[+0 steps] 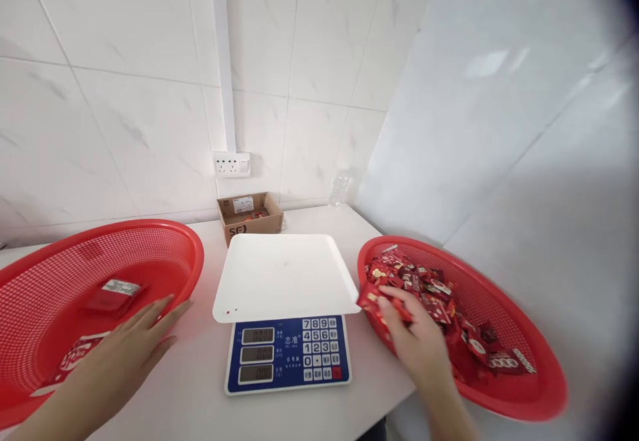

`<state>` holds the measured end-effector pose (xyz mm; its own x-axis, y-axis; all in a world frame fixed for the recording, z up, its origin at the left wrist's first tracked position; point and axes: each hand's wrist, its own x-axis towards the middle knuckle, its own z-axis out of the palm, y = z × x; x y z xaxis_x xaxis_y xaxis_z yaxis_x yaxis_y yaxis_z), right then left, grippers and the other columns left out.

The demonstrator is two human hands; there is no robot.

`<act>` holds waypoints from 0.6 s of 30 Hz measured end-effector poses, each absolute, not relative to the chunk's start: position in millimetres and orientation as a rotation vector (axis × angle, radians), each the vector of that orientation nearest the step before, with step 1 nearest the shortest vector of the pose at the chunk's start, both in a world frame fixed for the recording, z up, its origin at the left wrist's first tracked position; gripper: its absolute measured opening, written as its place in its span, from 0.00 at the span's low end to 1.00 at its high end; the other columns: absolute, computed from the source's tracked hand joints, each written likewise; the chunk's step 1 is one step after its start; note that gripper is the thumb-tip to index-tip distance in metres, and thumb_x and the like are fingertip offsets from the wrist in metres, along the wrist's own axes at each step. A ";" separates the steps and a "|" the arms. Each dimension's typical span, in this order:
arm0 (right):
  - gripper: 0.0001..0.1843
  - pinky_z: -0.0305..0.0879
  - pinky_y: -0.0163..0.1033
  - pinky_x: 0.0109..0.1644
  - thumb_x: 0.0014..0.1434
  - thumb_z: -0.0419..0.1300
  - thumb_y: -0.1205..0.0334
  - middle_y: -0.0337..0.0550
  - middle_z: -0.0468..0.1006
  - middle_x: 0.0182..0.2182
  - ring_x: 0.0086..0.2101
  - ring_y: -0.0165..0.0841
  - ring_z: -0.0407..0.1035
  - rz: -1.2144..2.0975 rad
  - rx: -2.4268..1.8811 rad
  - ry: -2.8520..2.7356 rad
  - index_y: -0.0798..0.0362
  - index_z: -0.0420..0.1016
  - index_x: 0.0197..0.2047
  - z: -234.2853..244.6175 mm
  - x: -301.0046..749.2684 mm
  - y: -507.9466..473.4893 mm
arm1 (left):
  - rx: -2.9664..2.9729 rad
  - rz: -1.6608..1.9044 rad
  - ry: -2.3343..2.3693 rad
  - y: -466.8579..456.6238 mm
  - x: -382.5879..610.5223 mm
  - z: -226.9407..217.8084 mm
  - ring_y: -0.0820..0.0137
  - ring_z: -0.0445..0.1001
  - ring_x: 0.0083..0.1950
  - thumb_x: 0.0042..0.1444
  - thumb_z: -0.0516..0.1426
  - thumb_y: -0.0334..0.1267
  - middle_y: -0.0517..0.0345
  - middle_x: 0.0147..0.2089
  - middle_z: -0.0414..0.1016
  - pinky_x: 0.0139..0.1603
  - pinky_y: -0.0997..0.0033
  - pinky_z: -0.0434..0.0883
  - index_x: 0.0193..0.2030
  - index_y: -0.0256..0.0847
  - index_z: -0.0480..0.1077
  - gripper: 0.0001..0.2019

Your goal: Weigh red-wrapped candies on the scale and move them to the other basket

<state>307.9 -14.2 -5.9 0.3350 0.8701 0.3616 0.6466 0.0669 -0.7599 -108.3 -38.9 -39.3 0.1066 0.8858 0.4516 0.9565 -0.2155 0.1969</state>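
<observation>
My left hand (112, 358) reaches over the near rim of the left red plastic basket (164, 231), its fingers stretched out and holding nothing. Inside that basket lie a red packet with a white label (114, 294) and another red packet with white print (82, 354). Over the near-left edge of the right red basket (542, 374), my right hand (412, 331) grips a red packet (369, 296). Many small red packets (439, 288) fill this basket. Between the baskets stands a digital scale (289, 354) with a bare white pan (287, 271) and a blue keypad.
A small open cardboard box (249, 218) with a few red items stands behind the scale. A clear plastic container (339, 188) sits at the back by the tiled wall. A wall socket (232, 164) is above the white table (197, 334); a smooth wall rises on the right.
</observation>
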 end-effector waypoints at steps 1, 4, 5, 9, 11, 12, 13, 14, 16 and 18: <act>0.18 0.67 0.43 0.47 0.56 0.54 0.48 0.47 0.79 0.41 0.42 0.40 0.72 0.362 -1.573 -1.453 0.51 0.74 0.42 -3.9 293.1 -8.6 | -2.257 -0.684 -1.857 -35.7 -104.4 -37.8 0.49 0.66 0.60 0.59 0.46 0.48 0.52 0.58 0.72 0.58 0.40 0.64 0.54 0.48 0.70 0.21; 0.15 0.67 0.42 0.49 0.58 0.53 0.52 0.45 0.79 0.42 0.43 0.38 0.72 0.582 -1.400 -1.647 0.51 0.74 0.42 -1.1 246.8 11.6 | -2.258 -0.617 -1.839 -31.2 -80.2 -30.3 0.46 0.56 0.66 0.59 0.47 0.51 0.44 0.65 0.63 0.57 0.38 0.64 0.60 0.42 0.63 0.25; 0.15 0.67 0.43 0.48 0.59 0.53 0.53 0.45 0.78 0.42 0.42 0.37 0.72 0.670 -1.382 -1.688 0.51 0.73 0.43 -1.1 233.5 18.5 | -2.246 -0.646 -1.822 -32.1 -70.3 -28.0 0.47 0.56 0.66 0.60 0.47 0.51 0.44 0.65 0.62 0.56 0.40 0.66 0.60 0.42 0.63 0.25; 0.17 0.63 0.46 0.55 0.59 0.53 0.58 0.45 0.75 0.50 0.49 0.38 0.69 0.756 -1.357 -1.868 0.49 0.71 0.50 -2.4 206.1 41.1 | -2.314 -0.790 -1.679 -46.8 -43.0 -28.7 0.56 0.64 0.63 0.62 0.48 0.46 0.48 0.61 0.68 0.53 0.54 0.73 0.56 0.46 0.65 0.19; 0.18 0.61 0.47 0.56 0.60 0.52 0.59 0.45 0.75 0.50 0.50 0.38 0.68 0.664 -1.407 -1.885 0.48 0.71 0.52 -2.3 207.0 49.0 | -2.356 -0.842 -1.617 -56.7 -40.8 -35.9 0.59 0.66 0.61 0.61 0.49 0.44 0.51 0.59 0.70 0.51 0.59 0.74 0.55 0.48 0.66 0.16; 0.18 0.61 0.48 0.56 0.60 0.52 0.59 0.45 0.75 0.49 0.49 0.38 0.68 0.615 -1.438 -1.878 0.48 0.70 0.52 -2.0 209.4 52.4 | -2.367 -0.863 -1.612 -60.9 -41.7 -40.4 0.59 0.67 0.61 0.61 0.50 0.43 0.52 0.59 0.71 0.51 0.60 0.75 0.54 0.48 0.67 0.16; 0.18 0.61 0.49 0.55 0.60 0.52 0.58 0.46 0.75 0.48 0.49 0.39 0.69 0.577 -1.465 -1.865 0.49 0.70 0.52 -1.6 212.4 55.7 | -2.365 -0.887 -1.617 -64.1 -43.1 -44.7 0.59 0.68 0.60 0.61 0.50 0.43 0.52 0.58 0.72 0.50 0.61 0.75 0.53 0.48 0.67 0.15; 0.18 0.61 0.50 0.55 0.59 0.52 0.58 0.47 0.75 0.47 0.48 0.40 0.68 0.555 -1.482 -1.853 0.49 0.70 0.52 -1.4 215.3 58.9 | -2.360 -0.910 -1.625 -66.3 -44.5 -48.5 0.59 0.69 0.59 0.61 0.50 0.43 0.52 0.57 0.72 0.49 0.62 0.76 0.53 0.48 0.68 0.15; 0.18 0.62 0.50 0.54 0.59 0.54 0.57 0.48 0.74 0.46 0.46 0.39 0.69 0.571 -1.490 -1.846 0.51 0.70 0.52 -1.9 219.8 65.1 | -2.356 -0.949 -1.624 -67.7 -46.1 -53.5 0.59 0.70 0.59 0.60 0.51 0.43 0.52 0.56 0.73 0.48 0.62 0.76 0.52 0.47 0.68 0.15; 0.19 0.66 0.47 0.50 0.57 0.55 0.57 0.47 0.73 0.46 0.41 0.36 0.71 0.642 -1.476 -1.858 0.50 0.70 0.52 -3.6 221.9 70.8 | -2.370 -0.972 -1.605 -66.8 -45.6 -54.8 0.60 0.70 0.58 0.60 0.51 0.43 0.52 0.56 0.74 0.48 0.62 0.76 0.52 0.47 0.68 0.14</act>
